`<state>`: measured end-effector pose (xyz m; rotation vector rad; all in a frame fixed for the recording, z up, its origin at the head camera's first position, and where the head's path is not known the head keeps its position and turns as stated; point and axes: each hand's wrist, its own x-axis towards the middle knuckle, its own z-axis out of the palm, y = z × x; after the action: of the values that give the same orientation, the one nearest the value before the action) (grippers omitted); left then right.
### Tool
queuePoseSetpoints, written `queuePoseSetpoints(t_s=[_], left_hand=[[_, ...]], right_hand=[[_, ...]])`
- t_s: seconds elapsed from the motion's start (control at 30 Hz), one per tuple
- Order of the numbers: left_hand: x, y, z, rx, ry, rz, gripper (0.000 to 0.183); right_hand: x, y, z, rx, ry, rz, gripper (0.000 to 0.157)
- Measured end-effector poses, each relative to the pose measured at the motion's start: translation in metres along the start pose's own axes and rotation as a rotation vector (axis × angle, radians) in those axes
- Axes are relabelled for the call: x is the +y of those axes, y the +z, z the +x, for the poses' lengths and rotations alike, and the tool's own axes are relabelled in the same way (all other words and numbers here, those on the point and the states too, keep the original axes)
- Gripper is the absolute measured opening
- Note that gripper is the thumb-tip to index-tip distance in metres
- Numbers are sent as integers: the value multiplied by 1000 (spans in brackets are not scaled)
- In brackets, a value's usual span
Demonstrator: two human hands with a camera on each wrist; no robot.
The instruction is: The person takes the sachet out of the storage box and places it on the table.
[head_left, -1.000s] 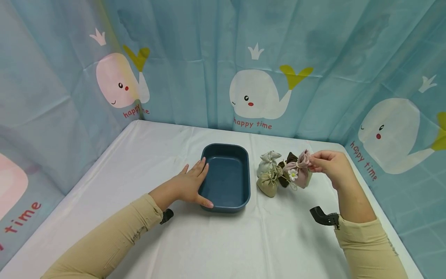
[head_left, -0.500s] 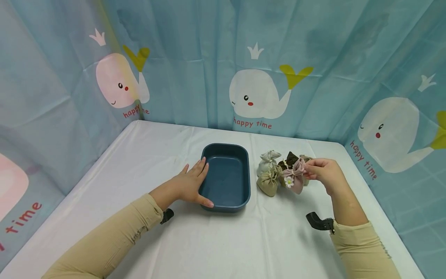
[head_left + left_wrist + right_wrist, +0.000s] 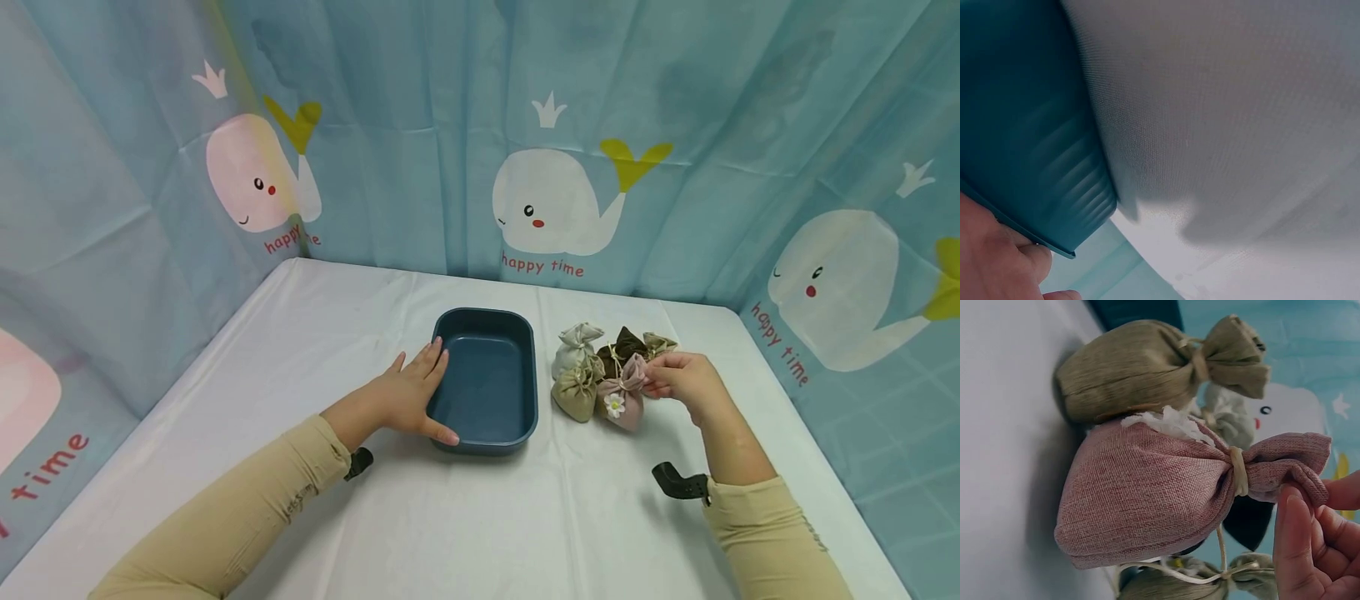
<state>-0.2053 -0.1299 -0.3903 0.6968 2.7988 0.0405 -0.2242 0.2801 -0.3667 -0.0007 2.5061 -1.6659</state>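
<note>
Between thumb and fingers, my right hand pinches the gathered neck of a pink drawstring pouch, which has a white flower on its front. That pouch is beside an olive-green pouch at the near side of a small cluster. Behind them are a pale grey-green pouch, a dark brown pouch and a tan pouch partly hidden by the hand. My left hand lies with spread fingers on the left rim of a dark blue rectangular tub.
A white cloth covers the table. Blue curtains printed with whales stand along its back and both sides. The tub is left of the pouches, a narrow strip of cloth between them.
The right hand has brought the pink pouch left, nearer and lower, to beside the olive-green one. The brown and tan pouches show more now. The left hand and tub have stayed put.
</note>
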Motion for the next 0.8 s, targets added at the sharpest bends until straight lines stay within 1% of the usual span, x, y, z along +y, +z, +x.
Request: queuePoseSetpoints(t_s=[0.1, 0.33, 0.5, 0.63, 0.8], left_hand=[[0, 1, 0, 3, 3, -2, 133], [0, 0, -1, 1, 1, 2, 133], [0, -1, -2, 5, 3, -4, 133], [0, -1, -1, 4, 2, -1, 134], [0, -1, -1, -2, -4, -9, 135]], right_hand=[[2, 2, 1, -11, 17, -1, 18], [4, 6, 2, -29, 13, -8, 20], [5, 5, 2, -37, 26, -26, 20], [7, 1, 4, -74, 29, -76, 22], [6, -5, 4, -134, 11, -174, 29]])
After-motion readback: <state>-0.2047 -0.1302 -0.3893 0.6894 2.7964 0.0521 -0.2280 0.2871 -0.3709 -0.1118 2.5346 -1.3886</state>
